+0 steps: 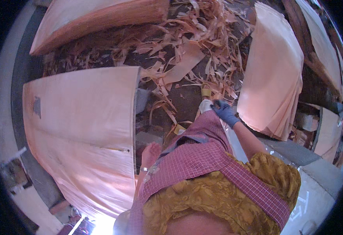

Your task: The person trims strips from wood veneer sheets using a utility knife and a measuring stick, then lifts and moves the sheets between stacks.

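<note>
Reaching down with the right hand [225, 112], in a dark blue glove, right by a white cloth thing [205, 106] just below a yellow band [206, 92]. Cannot tell if gripping it, or if pinching the gloved fingers together or apart; too small and blurry. Bending the bare left hand [151, 152] lower down, next to the edge of a big stack of thin pale sheets [81, 113]; cannot tell if touching it, or how tight the fingers curl. Wearing a red checked apron [191, 160] over a mustard top [202, 194]. Past the hands, on the dark floor, a messy heap of curly strips [202, 25]. Off to the right, another pale stack [275, 70], with its near end spread like a fan. At the top left, one more thick stack [108, 23]
</note>
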Demonstrator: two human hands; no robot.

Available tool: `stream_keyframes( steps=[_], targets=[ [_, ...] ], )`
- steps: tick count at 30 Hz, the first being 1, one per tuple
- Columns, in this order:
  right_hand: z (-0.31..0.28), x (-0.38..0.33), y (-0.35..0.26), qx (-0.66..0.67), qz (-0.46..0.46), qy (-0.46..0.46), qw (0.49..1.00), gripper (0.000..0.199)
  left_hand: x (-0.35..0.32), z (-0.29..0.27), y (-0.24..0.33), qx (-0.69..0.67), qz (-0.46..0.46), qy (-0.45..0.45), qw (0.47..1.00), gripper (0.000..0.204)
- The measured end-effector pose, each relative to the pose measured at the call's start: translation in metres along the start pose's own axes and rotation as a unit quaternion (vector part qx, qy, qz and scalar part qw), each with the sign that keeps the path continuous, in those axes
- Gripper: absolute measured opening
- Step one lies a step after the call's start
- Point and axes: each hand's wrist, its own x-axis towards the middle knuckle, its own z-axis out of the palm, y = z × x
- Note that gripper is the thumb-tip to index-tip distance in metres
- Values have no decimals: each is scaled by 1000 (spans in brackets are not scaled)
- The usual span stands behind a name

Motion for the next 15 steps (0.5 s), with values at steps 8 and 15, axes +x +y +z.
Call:
stream_keyframes(
  steps=[8, 15],
  targets=[
    [-170, 62, 182, -205, 289, 223, 908, 100, 81, 180, 42, 148, -47, 78, 985, 26],
    [-237, 115, 271, -208, 448, 229, 839, 97, 137, 336, 59, 412, -21, 9, 911, 31]
  ],
)
